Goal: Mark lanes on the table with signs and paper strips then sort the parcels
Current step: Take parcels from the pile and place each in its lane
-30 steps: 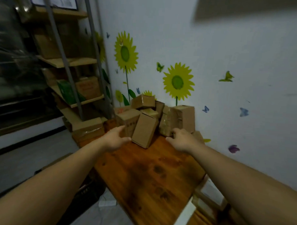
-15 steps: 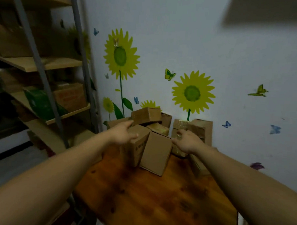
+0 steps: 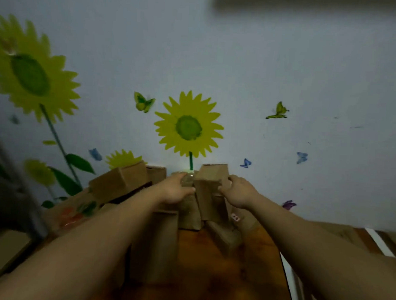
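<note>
Several brown cardboard parcels are piled on the wooden table [image 3: 222, 274] against the wall. A tall upright parcel [image 3: 210, 195] stands at the back of the pile. My right hand [image 3: 238, 191] grips its right side. My left hand [image 3: 176, 190] holds the tape-wrapped parcel [image 3: 188, 208] just left of it, fingers curled over its top. Another parcel [image 3: 117, 183] sits on the stack to the left, and one [image 3: 153, 247] leans in front, under my left forearm. No signs or paper strips show.
The wall behind carries sunflower [image 3: 189, 127] and butterfly stickers. A dark shelf post [image 3: 2, 188] stands blurred at the left edge. A white strip [image 3: 378, 241] and more wood lie beyond the table's right edge.
The view has swung right and closer to the pile. My left hand left the left box for the taped parcel in the middle; my right hand moved onto the tall parcel.
</note>
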`<move>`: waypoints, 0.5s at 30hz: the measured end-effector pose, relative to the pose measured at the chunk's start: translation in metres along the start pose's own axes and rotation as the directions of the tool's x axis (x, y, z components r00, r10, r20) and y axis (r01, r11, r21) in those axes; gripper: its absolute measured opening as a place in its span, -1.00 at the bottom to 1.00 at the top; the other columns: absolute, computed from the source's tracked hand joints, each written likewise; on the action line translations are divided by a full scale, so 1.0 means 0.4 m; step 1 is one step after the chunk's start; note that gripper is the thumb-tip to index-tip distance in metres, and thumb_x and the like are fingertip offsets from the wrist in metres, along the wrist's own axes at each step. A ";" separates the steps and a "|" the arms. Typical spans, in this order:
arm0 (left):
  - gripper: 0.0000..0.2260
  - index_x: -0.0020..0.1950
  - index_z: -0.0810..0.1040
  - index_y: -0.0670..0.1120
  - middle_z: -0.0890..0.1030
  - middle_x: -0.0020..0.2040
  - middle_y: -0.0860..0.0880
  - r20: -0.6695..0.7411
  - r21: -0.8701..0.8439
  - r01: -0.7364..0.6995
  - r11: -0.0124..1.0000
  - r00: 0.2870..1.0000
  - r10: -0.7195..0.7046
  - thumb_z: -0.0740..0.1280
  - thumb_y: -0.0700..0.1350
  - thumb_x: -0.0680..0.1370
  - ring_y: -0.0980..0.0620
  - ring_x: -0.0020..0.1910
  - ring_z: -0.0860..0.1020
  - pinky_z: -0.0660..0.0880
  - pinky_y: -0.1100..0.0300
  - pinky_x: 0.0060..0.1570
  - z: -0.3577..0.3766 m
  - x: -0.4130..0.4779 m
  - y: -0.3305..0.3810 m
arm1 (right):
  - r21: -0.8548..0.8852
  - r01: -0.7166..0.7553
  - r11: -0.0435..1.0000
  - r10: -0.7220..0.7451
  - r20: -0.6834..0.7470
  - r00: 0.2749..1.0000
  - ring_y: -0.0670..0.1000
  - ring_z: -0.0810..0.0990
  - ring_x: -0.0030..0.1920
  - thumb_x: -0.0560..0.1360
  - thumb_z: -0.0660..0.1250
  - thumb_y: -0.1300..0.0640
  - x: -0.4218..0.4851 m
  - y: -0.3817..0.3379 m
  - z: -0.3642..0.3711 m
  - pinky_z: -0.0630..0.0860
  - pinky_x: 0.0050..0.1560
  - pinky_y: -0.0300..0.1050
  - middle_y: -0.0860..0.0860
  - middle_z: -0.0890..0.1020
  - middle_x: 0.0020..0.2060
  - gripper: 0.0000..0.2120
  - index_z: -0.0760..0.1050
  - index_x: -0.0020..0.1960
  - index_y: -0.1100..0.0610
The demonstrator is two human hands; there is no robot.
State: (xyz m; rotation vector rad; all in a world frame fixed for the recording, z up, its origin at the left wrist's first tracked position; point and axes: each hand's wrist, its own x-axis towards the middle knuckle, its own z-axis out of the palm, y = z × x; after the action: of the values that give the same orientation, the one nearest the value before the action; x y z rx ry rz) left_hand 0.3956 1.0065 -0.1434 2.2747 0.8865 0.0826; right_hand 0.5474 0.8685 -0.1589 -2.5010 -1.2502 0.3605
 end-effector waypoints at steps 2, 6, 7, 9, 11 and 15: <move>-0.45 0.45 0.29 -0.08 0.41 0.39 -0.13 -0.006 0.034 0.003 0.999 1.000 -0.003 0.34 0.05 0.52 -0.10 0.30 0.42 0.33 0.27 0.12 0.023 0.088 0.016 | 0.078 -0.011 0.997 0.011 0.006 1.000 0.22 0.37 0.34 0.65 0.08 -0.03 0.056 0.017 0.007 0.29 0.20 -0.12 0.23 0.37 0.40 -0.55 0.31 0.43 0.21; -0.47 0.46 0.26 -0.08 0.39 0.41 -0.13 -0.003 -0.033 0.069 0.997 0.998 -0.070 0.25 0.10 0.55 -0.13 0.32 0.39 0.31 0.21 0.14 0.080 0.226 0.020 | 0.341 -0.176 0.924 0.166 0.058 0.984 0.23 0.41 0.32 0.64 0.01 -0.11 0.142 0.042 0.055 0.32 0.23 -0.05 0.26 0.43 0.34 -0.47 0.34 0.38 0.28; -0.49 0.45 0.27 -0.06 0.41 0.39 -0.12 -0.003 -0.083 0.099 0.992 0.995 -0.100 0.23 0.10 0.56 -0.13 0.29 0.41 0.34 0.17 0.15 0.096 0.249 0.019 | 0.409 -0.222 0.885 0.204 0.087 0.975 0.24 0.39 0.33 0.64 -0.01 -0.14 0.158 0.046 0.069 0.31 0.27 -0.02 0.27 0.41 0.36 -0.42 0.31 0.41 0.29; -0.61 0.36 0.36 -0.03 0.54 0.18 -0.04 0.031 -0.276 0.150 0.949 0.989 -0.147 0.20 0.08 0.57 -0.06 0.08 0.52 0.48 0.13 0.01 0.127 0.279 0.018 | 0.513 -0.282 0.811 0.251 0.131 0.959 0.22 0.35 0.38 0.60 -0.01 -0.22 0.178 0.049 0.091 0.28 0.37 0.02 0.24 0.33 0.42 -0.34 0.16 0.51 0.23; -0.76 0.12 0.46 -0.02 0.55 -0.10 0.03 0.099 -0.452 0.226 0.863 0.974 -0.204 0.20 0.10 0.57 0.02 -0.16 0.54 0.51 0.15 -0.24 0.141 0.283 0.025 | 0.593 -0.318 0.740 0.299 0.134 0.945 0.20 0.34 0.39 0.56 0.02 -0.30 0.184 0.055 0.102 0.29 0.39 0.09 0.18 0.29 0.46 -0.28 0.05 0.55 0.13; -0.72 -0.04 0.48 0.06 0.59 -0.04 -0.03 0.276 -0.530 0.312 0.789 0.943 -0.187 0.16 0.24 0.55 -0.07 -0.02 0.56 0.56 -0.08 -0.02 0.147 0.249 0.011 | 0.629 -0.297 0.718 0.323 0.077 0.943 0.18 0.44 0.29 0.56 0.09 -0.26 0.146 0.065 0.100 0.40 0.29 0.09 0.17 0.39 0.38 -0.34 0.17 0.50 0.13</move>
State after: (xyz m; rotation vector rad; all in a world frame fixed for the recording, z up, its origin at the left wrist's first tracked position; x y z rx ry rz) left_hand 0.4913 1.0316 -0.2032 1.5600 0.8989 -0.0142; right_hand 0.5859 0.9075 -0.2105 -2.0781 -0.5332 0.6839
